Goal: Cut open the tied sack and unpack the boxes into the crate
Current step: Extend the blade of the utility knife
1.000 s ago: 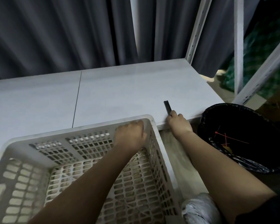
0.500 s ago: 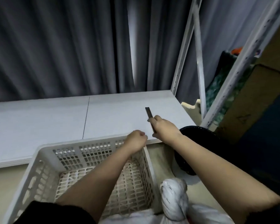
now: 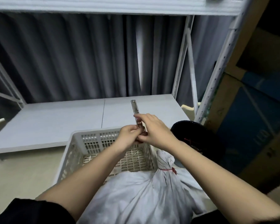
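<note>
Metal cutter is gripped by curled right hand and pinched by left hand.

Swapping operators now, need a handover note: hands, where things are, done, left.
Right hand: grips the slim metal utility knife, held above the crate.
Left hand: fingers pinch at the knife's lower end; whether the blade is out cannot be told.
White perforated plastic crate: on the floor by the low white shelf board, no boxes visible inside.
White tied sack: beside the crate, neck closed with a red tie.
Black bin: to the right.
Done: knife in hand.
Left: cut the tie, open the sack, move boxes into the crate.
</note>
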The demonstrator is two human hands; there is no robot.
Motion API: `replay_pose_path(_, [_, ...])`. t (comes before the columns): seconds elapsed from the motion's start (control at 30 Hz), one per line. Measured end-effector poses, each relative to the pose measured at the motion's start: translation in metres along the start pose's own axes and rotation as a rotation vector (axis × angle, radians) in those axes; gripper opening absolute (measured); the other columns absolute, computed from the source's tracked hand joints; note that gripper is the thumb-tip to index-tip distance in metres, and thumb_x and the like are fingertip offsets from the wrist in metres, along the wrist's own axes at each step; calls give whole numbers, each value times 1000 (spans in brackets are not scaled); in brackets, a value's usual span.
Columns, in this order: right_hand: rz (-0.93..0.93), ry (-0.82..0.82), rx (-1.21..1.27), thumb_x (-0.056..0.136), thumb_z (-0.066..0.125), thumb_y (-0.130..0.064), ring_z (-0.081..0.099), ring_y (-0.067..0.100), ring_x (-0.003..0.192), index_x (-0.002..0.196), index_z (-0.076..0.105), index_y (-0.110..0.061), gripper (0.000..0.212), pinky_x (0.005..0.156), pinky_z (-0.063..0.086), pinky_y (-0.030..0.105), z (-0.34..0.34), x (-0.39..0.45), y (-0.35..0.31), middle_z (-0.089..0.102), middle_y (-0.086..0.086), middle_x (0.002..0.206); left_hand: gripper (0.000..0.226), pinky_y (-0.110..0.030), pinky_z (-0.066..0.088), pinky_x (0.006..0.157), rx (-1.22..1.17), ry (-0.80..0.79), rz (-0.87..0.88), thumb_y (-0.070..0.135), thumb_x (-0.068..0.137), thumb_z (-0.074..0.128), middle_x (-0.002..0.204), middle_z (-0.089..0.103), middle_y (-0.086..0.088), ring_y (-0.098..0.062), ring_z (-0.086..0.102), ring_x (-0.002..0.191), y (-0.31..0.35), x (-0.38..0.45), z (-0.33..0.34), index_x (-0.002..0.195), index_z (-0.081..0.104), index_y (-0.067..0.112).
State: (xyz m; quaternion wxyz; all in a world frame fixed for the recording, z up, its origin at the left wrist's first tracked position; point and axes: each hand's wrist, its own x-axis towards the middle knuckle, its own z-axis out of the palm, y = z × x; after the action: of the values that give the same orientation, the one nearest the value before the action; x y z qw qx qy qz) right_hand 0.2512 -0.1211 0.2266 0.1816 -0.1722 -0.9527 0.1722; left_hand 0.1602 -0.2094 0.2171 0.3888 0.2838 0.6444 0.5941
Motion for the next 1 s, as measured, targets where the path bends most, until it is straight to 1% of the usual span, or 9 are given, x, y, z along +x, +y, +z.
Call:
replay_pose_path(0.13, [356, 173, 876, 83, 62, -10, 53, 16, 105, 139, 34, -14, 63, 91, 48, 33, 12, -19, -19, 43, 2, 133, 19, -14, 55, 54, -90, -49, -1, 6, 97, 49, 73, 63, -9, -3, 65, 49, 0, -27, -13, 81, 58, 8])
replay_pose_path(0.2, [520, 120, 1234, 95, 50, -8, 57, 15, 86, 133, 39, -11, 40, 73, 48, 31, 19, -21, -29, 54, 13, 125, 15, -14, 55, 55, -37, -97, 7, 5, 97, 49, 72, 65, -8, -3, 65, 51, -7, -38, -15, 86, 59, 7])
replay_pose_path(0.27, [529, 31, 1393, 100, 41, -12, 60, 17, 76, 123, 47, -9, 24, 63, 42, 28, 30, -23, -31, 67, 14, 108, 14, -15, 56, 56, -2, -139, 5, 5, 96, 50, 67, 67, -3, -5, 65, 53, -16, -47, -16, 86, 60, 6])
replay_pose_path(0.43, [411, -51, 1438, 99, 44, -15, 68, 14, 75, 119, 51, -12, 22, 63, 49, 23, 47, -28, -21, 74, 1, 96, 15, -17, 57, 60, -73, -166, -12, 6, 94, 53, 68, 70, -2, -7, 67, 61, -34, -50, -28, 86, 64, 5])
replay_pose_path(0.5, [377, -93, 1466, 95, 50, -13, 61, 19, 72, 121, 47, -14, 27, 59, 45, 22, 49, -27, -23, 74, 1, 100, 16, -16, 56, 61, -131, -172, -22, 5, 94, 52, 69, 70, -1, -6, 67, 63, -37, -50, -34, 86, 65, 5])
replay_pose_path(0.6, [322, -132, 1468, 85, 60, -18, 50, 33, 88, 121, 47, -13, 38, 69, 44, 32, 53, -25, -24, 74, 3, 100, 17, -16, 57, 62, -161, -200, -30, 5, 94, 51, 75, 73, -3, -7, 70, 67, -33, -50, -40, 87, 66, 6])
replay_pose_path(0.7, [300, -64, 1441, 95, 49, -10, 68, 19, 82, 109, 54, -10, 14, 72, 55, 26, 49, -26, -27, 75, 2, 88, 17, -18, 57, 60, -161, -225, 0, 6, 95, 49, 78, 75, -6, -12, 73, 70, -29, -52, -40, 92, 66, 8])
replay_pose_path(0.9, [400, 39, 1421, 86, 55, -31, 50, 26, 66, 95, 61, -14, 20, 56, 39, 28, 55, -28, -36, 68, 0, 71, 26, -18, 54, 49, -119, -132, 45, 11, 98, 44, 57, 69, -5, -12, 66, 48, -36, -59, -25, 80, 60, 2])
replay_pose_path(1.0, [451, 53, 1435, 98, 45, -22, 61, 22, 67, 90, 58, -12, 18, 62, 46, 30, 57, -30, -40, 67, 1, 65, 21, -18, 55, 49, -139, -80, 39, 10, 98, 46, 59, 68, -4, -11, 66, 50, -43, -60, -20, 86, 61, 3])
